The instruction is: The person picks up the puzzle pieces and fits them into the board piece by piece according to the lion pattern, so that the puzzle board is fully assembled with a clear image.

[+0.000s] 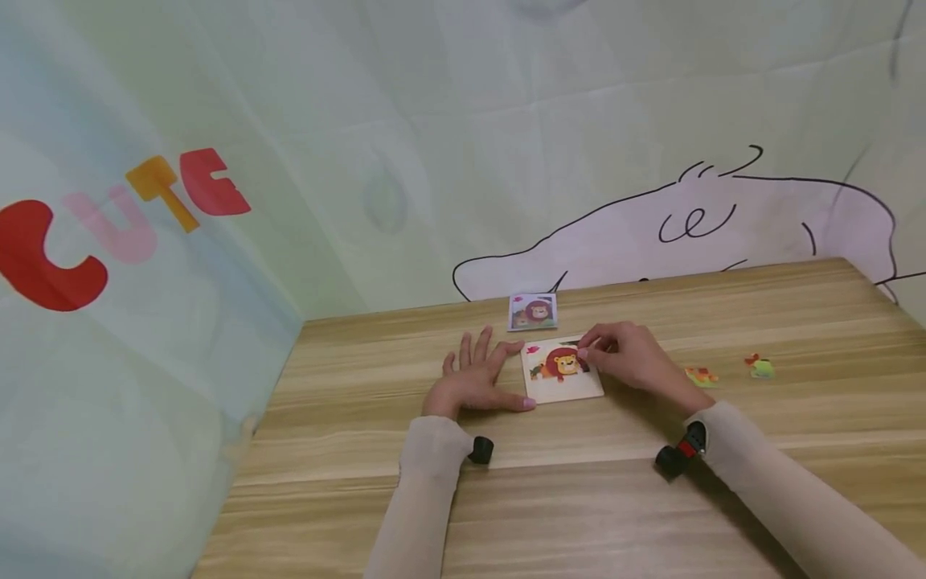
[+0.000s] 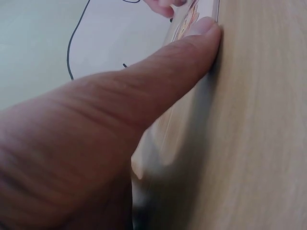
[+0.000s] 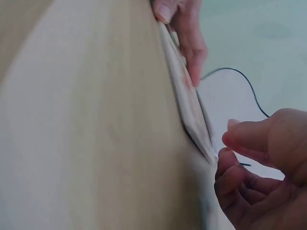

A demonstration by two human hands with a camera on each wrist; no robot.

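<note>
A pale square puzzle board (image 1: 567, 392) lies on the table, its upper part filled with a picture of a lion (image 1: 564, 364); bare board shows along its lower edge. My left hand (image 1: 473, 382) rests at the board's left side with its fingers spread, the thumb at the near left corner and the index finger at the far one. My right hand (image 1: 628, 354) is bent over the upper right of the board, pinching a puzzle piece (image 1: 584, 363) beside the lion's head. Its fingertips mostly cover that piece. In the right wrist view the thumb (image 3: 252, 135) and curled fingers are close together.
Two loose puzzle pieces, one orange and green (image 1: 702, 376) and one mostly green (image 1: 760, 367), lie to the right of my right hand. A picture card (image 1: 533, 312) with the lion lies behind the board. A printed cloth (image 1: 405, 161) hangs behind the wooden table (image 1: 347, 434).
</note>
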